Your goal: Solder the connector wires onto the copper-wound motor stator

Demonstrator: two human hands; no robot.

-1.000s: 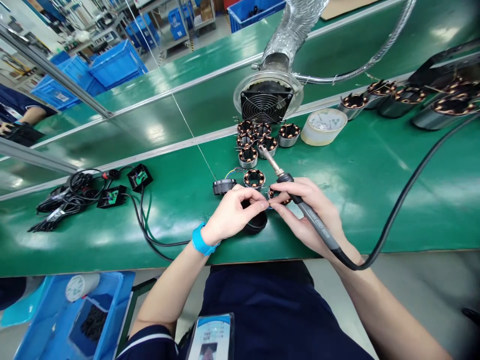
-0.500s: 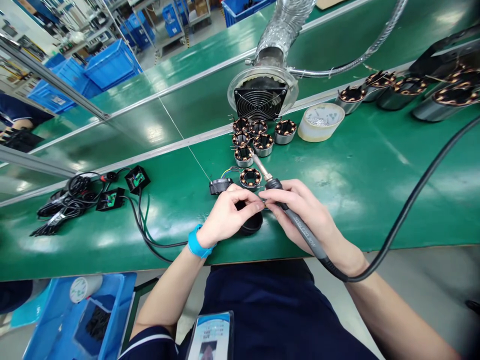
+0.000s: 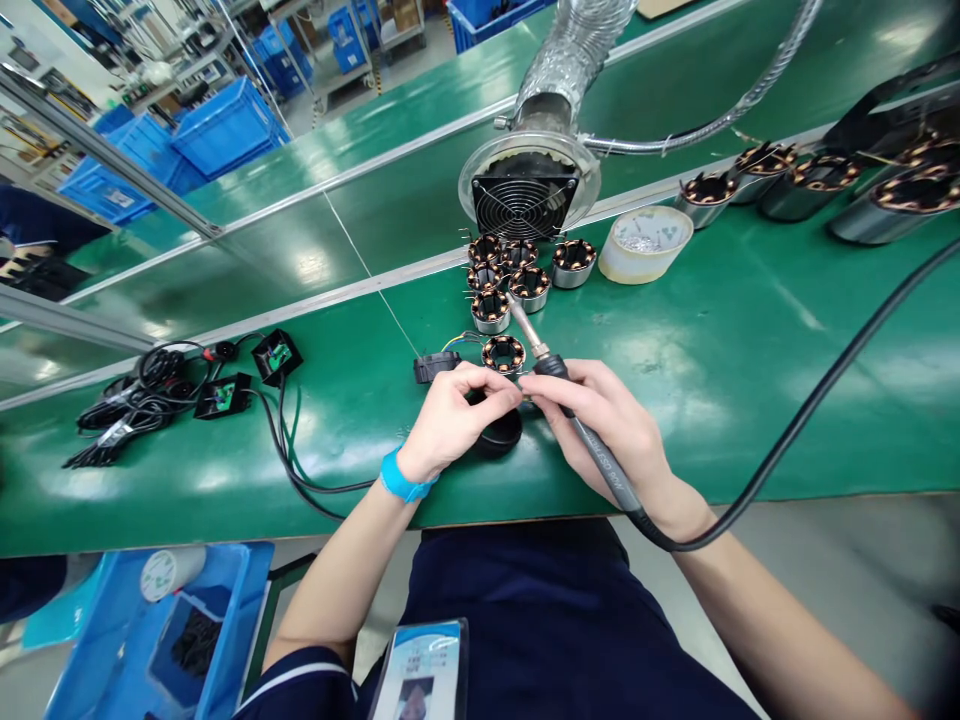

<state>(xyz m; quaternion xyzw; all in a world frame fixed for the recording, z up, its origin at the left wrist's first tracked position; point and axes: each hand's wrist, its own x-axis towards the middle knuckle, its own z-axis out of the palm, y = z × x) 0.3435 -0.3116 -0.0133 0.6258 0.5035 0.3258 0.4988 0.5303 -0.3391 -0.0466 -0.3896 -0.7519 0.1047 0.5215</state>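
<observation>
While the right hand grips the soldering iron, its tip pointing away toward the wound stators, its fingertips meet the left hand's narrow pinch on a small piece, hidden between them, just above the black cup on the bench. This looks like fine positioning; the next move calls for steady fingertips and a hot tip kept clear.

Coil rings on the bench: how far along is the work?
Done, maybe: the cluster of coil rings by the fan. In hand: right hand grips a soldering iron, left hand curls over a black cup. Left, perhaps: one coil ring beside them.
</observation>
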